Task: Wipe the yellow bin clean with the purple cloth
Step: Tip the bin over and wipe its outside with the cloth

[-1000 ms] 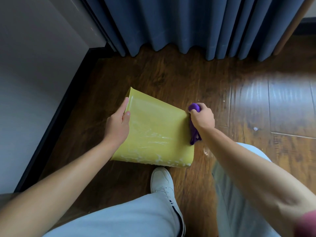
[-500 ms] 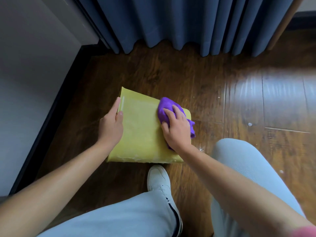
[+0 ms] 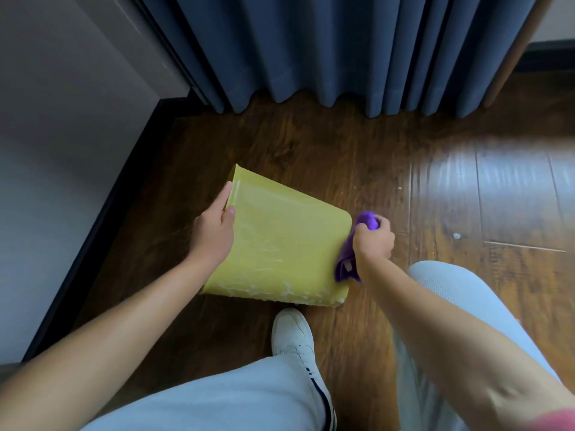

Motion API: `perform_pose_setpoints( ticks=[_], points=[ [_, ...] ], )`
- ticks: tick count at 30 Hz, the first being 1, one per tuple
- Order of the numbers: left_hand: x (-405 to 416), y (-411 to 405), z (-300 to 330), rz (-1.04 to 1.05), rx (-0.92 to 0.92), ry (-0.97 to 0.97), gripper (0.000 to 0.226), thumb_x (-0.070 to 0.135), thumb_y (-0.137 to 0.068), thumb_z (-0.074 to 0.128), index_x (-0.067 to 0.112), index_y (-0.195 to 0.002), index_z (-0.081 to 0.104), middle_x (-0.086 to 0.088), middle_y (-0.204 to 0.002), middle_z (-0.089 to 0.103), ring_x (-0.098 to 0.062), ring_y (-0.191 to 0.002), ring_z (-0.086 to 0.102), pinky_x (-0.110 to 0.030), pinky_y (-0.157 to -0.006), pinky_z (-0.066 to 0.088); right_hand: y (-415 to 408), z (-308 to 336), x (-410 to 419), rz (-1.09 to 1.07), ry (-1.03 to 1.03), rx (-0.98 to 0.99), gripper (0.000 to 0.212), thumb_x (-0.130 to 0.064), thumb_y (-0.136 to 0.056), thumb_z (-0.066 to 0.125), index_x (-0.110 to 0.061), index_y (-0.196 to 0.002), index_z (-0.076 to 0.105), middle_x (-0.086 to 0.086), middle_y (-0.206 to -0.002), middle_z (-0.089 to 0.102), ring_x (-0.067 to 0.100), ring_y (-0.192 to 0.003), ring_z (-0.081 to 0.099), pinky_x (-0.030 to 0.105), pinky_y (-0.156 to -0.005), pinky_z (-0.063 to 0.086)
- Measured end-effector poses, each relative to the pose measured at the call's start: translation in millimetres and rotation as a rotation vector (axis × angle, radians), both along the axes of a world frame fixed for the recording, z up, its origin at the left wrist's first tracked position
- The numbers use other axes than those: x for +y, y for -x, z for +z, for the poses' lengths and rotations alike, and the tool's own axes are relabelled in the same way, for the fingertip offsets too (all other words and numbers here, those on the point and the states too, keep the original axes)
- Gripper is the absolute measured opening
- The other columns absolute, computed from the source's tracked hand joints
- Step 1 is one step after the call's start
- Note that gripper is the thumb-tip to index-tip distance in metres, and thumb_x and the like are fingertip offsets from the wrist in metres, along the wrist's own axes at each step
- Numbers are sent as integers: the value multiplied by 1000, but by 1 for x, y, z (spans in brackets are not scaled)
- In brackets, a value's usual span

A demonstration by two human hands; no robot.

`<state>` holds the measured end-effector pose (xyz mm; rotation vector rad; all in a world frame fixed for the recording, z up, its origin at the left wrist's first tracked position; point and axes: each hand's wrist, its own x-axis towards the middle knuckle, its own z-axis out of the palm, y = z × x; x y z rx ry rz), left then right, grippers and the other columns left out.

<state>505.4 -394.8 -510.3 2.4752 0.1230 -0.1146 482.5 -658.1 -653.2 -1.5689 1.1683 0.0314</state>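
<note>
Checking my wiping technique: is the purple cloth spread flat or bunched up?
Bunched up: the right hand grips the cloth in a wad against the right side of the bin.

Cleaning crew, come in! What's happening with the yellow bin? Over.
Left hand braces the yellow bin, left edge. Right hand grips the purple cloth at its right side. Suds streak the near edge. Nothing blocking.

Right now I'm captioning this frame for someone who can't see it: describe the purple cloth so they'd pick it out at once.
Below the blue curtain, on the dark wooden floor, a yellow bin lies tipped over. At its right edge the right hand grips a bunched purple cloth against the bin. It is the only purple thing in view, showing above and below the fist.
</note>
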Motion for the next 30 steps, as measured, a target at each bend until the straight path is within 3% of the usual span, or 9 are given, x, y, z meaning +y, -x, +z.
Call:
perform_pose_setpoints(
  ticks=[4,7,12,15,18,22,23,26,30],
  points=[
    [5,-1,-5,0,1,-19,51,25,-111,41,37,-159,31,-16,-128,67,2,-55,52,-12,-51,39,-20,14,8,464,206,-185,49,-25,-91,60,-31,-140,61,0,-149,51,24,-124,56,31,-93,43],
    [5,3,-3,12,-10,-8,51,22,-110,42,34,-159,32,-25,-131,63,-24,-86,69,-35,-76,58,-23,14,6,678,255,-72,52,-30,-92,57,-34,-144,57,1,-151,49,30,-128,55,40,-96,49],
    [8,1,-4,14,19,32,50,23,-110,42,37,-158,33,-10,-139,63,-40,-109,65,-47,-91,56,-14,21,2,784,314,151,44,-32,-96,53,-26,-139,46,10,-129,54,38,-109,61,43,-85,50],
    [8,-2,-3,4,30,41,49,24,-110,42,38,-157,35,-7,-133,67,-34,-95,67,-39,-78,58,-10,33,-9,845,398,189,34,-31,-92,53,-23,-125,51,10,-118,61,35,-99,61,39,-82,50],
    [4,-7,1,-48,-2,-1,47,26,-110,43,35,-156,37,-4,-98,72,-21,-60,54,-32,-56,44,-11,51,-12,687,497,-104,34,-31,-90,61,-23,-124,60,6,-122,61,31,-100,63,37,-80,48],
    [-16,-13,13,-161,-45,-54,46,26,-108,47,34,-153,38,-10,-74,67,-16,-52,48,-37,-51,43,-18,70,-16,558,414,-361,38,-26,-89,64,-25,-126,63,1,-121,63,18,-96,57,34,-82,48],
    [-20,-12,15,-195,-33,-61,49,26,-107,49,37,-154,36,-9,-79,69,-14,-58,53,-39,-56,49,-17,71,-19,537,387,-374,38,-26,-89,65,-24,-127,64,0,-119,64,17,-97,58,36,-84,51],
    [-22,-7,23,-318,99,2,64,26,-102,60,46,-154,28,10,-136,62,-9,-118,60,-41,-99,54,-16,69,-29,460,337,-362,41,-25,-88,64,-24,-129,64,0,-120,66,17,-98,59,38,-87,54],
    [-9,5,36,-437,259,116,78,24,-97,68,49,-156,23,17,-145,53,-3,-131,52,-36,-111,45,-18,71,-36,402,259,-349,41,-24,-87,61,-26,-129,64,-2,-116,67,20,-101,62,43,-90,58]
  ],
)
